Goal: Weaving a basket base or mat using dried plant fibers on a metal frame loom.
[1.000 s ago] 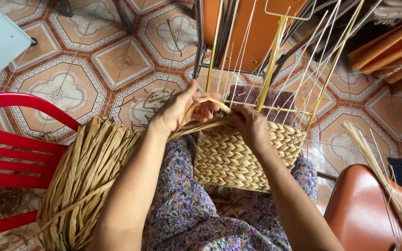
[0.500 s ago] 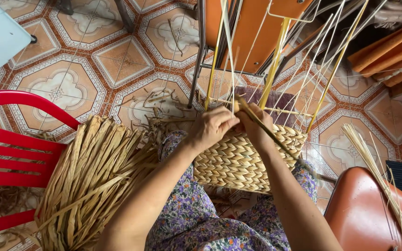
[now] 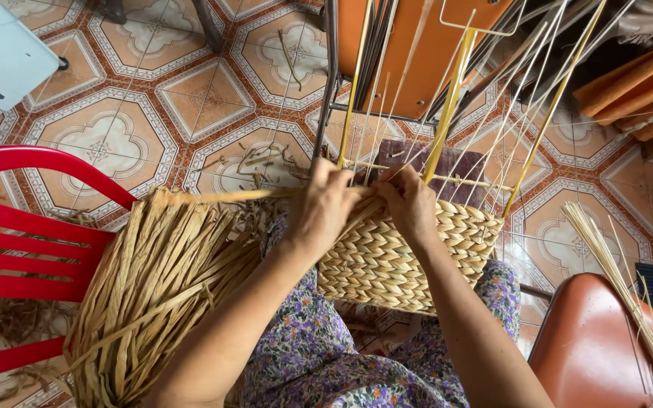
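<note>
Head view: the half-woven basket (image 3: 402,257) rests on the person's lap, its braided wall facing the camera and thin upright stakes (image 3: 447,121) fanning toward 12 and 1 o'clock. The left hand (image 3: 325,208) sits at the basket's rim at 9 o'clock, fingers curled and pressed together around a flat straw strand (image 3: 221,196) that runs off toward 9 o'clock. The right hand (image 3: 411,202) is beside it, touching the rim, fingers bent down on the weave; whether it pinches the strand I cannot tell.

To do this row well, I judge the strand should be kept taut and flat, passed snugly between the stakes, and pressed down against the row beneath while the other hand steadies the rim.

A thick bundle of straw (image 3: 153,295) lies at 8 o'clock over a red plastic chair (image 3: 32,227), close to the left forearm. An orange-brown seat (image 3: 598,347) is at 4 o'clock with loose stalks (image 3: 629,295) across it. A metal-legged orange chair (image 3: 417,53) stands at 12 o'clock, crowding the stake tips.
</note>
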